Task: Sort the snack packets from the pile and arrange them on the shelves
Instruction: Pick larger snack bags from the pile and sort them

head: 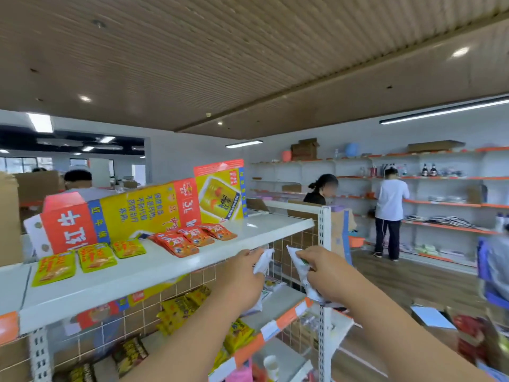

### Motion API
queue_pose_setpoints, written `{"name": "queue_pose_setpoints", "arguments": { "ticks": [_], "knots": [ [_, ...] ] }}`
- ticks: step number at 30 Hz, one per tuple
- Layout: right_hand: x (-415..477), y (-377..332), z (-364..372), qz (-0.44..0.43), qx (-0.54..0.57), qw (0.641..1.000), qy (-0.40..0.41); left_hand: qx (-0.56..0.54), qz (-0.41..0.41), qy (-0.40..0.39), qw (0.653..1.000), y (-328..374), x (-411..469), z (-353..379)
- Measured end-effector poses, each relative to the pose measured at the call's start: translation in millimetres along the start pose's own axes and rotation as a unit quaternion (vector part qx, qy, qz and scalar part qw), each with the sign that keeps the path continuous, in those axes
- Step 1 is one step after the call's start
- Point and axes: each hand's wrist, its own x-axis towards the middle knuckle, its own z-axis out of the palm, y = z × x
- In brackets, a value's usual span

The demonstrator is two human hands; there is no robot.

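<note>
My left hand grips a white snack packet just below the front edge of the white top shelf. My right hand grips another white packet with green print, a little right of the first. On the top shelf lie green-yellow packets at the left and red-orange packets toward the middle. Yellow packets lie on the shelf below.
A big red and yellow carton lies along the back of the top shelf. The shelf's upright post stands by my right hand. Two people stand by wall shelves at the right. Packets and a box lie on the floor at the lower right.
</note>
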Motion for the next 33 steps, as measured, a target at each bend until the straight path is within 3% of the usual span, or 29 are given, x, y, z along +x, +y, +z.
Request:
{"name": "queue_pose_setpoints", "arguments": {
  "ticks": [7, 14, 33],
  "knots": [
    [-20.5, 65.3, 25.8, 0.039, -0.002, 0.999, -0.036, -0.038, -0.012, -0.042, 0.998, 21.2, 4.3, 86.1],
    [7.1, 98.0, 89.2, 0.046, 0.017, 0.996, -0.078, -0.047, -0.055, -0.065, 0.995, -21.4, 21.2, 150.1],
    [225.7, 194.7, 226.6, 0.056, 0.049, 0.987, -0.143, -0.045, -0.133, -0.09, 0.986, -161.4, 198.1, 279.3]
  ]
}}
